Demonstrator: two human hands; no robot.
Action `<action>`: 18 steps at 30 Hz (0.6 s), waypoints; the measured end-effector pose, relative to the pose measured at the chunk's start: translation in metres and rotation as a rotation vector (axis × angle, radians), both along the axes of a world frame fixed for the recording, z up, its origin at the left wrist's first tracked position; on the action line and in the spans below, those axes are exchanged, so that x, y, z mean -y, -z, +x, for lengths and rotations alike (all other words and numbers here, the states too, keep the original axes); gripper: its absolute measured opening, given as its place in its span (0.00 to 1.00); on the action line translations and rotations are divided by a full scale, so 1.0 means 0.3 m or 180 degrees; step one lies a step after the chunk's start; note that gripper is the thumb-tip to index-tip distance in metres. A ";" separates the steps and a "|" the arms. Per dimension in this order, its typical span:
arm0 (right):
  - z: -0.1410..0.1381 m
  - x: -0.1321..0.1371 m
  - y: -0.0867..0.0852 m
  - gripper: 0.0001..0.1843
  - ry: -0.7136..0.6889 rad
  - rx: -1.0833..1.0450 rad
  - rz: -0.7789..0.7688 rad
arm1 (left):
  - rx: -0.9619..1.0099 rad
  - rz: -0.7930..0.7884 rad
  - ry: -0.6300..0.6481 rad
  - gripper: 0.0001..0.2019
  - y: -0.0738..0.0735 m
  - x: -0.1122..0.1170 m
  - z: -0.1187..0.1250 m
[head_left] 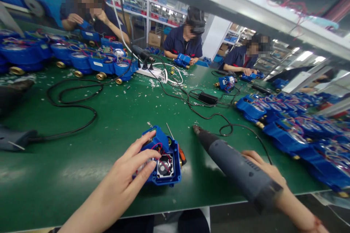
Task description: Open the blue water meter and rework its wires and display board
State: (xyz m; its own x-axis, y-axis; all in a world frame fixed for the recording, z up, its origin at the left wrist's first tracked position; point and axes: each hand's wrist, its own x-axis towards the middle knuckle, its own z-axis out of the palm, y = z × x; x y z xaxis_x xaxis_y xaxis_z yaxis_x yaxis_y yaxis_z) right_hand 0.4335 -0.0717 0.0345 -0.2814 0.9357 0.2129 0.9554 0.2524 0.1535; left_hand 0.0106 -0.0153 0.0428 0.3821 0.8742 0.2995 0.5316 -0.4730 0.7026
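Note:
In the head view a blue water meter housing (177,169) lies with its lid tipped back, showing red wires and a round part in a white frame. My left hand (136,164) grips its left side, index finger along the lid (160,139), thumb and other fingertips over the inside near the wires. My right hand (264,167) is closed around a grey corded gun with a tapered black nozzle, which looks like a glue gun (232,165). Its nozzle points up and left, apart from the housing. An orange-handled screwdriver (182,156) lies partly hidden behind the housing.
Rows of blue meters stand at the left (79,62) and right (287,134). A white power strip (150,72), loose black cables and a black adapter (207,98) lie ahead. Another grey tool (13,138) is at left. Several co-workers sit opposite; a shelf (246,11) hangs overhead.

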 end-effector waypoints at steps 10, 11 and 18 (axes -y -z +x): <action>-0.004 -0.091 0.163 0.32 -0.0458 0.0079 -0.0146 | -0.0577 0.0151 0.0096 0.12 -0.022 0.002 0.016; 0.012 -0.086 0.154 0.35 -0.0478 0.0089 -0.0199 | -0.0609 0.0145 0.0091 0.11 -0.023 0.002 0.018; -0.004 0.070 0.000 0.38 0.0026 -0.0305 0.0453 | -0.0753 0.0018 0.0056 0.10 -0.046 0.008 0.031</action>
State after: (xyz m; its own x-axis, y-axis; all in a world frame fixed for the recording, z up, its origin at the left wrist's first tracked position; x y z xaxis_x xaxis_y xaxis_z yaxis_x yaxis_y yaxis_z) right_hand 0.4324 -0.0928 0.0344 -0.2460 0.8964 0.3688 0.9693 0.2268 0.0953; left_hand 0.0197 -0.0178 0.0565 0.4573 0.8654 0.2048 0.6728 -0.4873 0.5567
